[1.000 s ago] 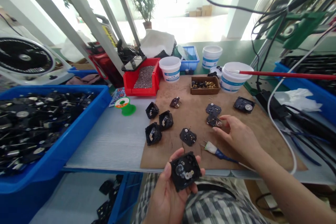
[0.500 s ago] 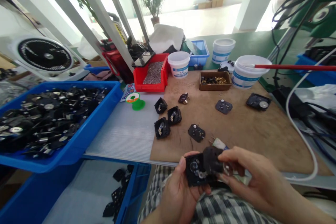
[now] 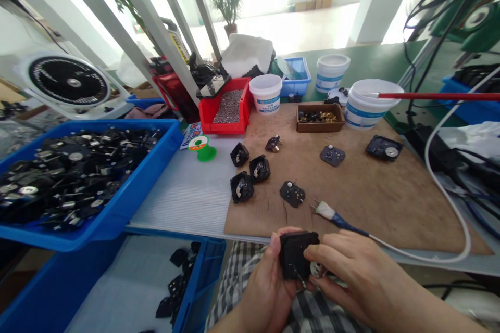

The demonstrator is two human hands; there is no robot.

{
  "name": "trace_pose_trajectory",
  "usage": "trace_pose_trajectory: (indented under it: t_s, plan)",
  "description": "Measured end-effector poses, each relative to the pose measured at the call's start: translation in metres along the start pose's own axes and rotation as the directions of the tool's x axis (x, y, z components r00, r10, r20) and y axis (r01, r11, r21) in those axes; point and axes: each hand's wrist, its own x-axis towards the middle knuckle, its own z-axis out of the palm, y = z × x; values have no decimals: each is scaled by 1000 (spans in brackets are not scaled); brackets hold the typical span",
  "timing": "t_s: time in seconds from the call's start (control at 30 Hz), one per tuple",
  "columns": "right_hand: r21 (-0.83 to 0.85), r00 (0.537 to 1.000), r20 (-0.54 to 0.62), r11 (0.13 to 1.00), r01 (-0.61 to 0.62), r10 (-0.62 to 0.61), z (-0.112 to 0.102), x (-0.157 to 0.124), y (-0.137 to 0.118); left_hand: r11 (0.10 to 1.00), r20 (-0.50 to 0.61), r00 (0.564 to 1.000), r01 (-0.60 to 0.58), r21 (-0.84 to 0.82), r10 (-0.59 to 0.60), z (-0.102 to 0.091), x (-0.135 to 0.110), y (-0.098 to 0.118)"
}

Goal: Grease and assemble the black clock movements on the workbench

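Over my lap, my left hand (image 3: 265,286) cradles a black plastic housing (image 3: 296,252) from below and the side. My right hand (image 3: 347,276) presses its fingers on the housing's right side, where a small round metal part (image 3: 317,269) shows beneath them. Both hands are closed round the same piece. Just beyond them on the brown board (image 3: 375,203) lie a black cover plate (image 3: 292,193) and a soldering iron (image 3: 332,214) with a white cable.
Three black housings (image 3: 250,174) sit at the board's left edge, two more plates (image 3: 333,155) farther back. A blue bin (image 3: 78,177) of black parts is on the left, another blue bin (image 3: 172,281) below. White tubs (image 3: 367,104), a red tray (image 3: 226,109) and a small cardboard box (image 3: 320,117) stand at the back.
My right hand picked a black cover plate off the board and brought it to the housing in my left hand. Both hands have dropped lower, with the plate now pressed onto the housing.
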Motion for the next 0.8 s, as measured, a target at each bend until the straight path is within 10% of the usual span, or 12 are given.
trace_pose_trajectory:
  t_s: [0.8]
  plan:
    - [-63,968,232,994,-86,99,-4,11,7,913,80,997,-54,405,24,-18,7,2]
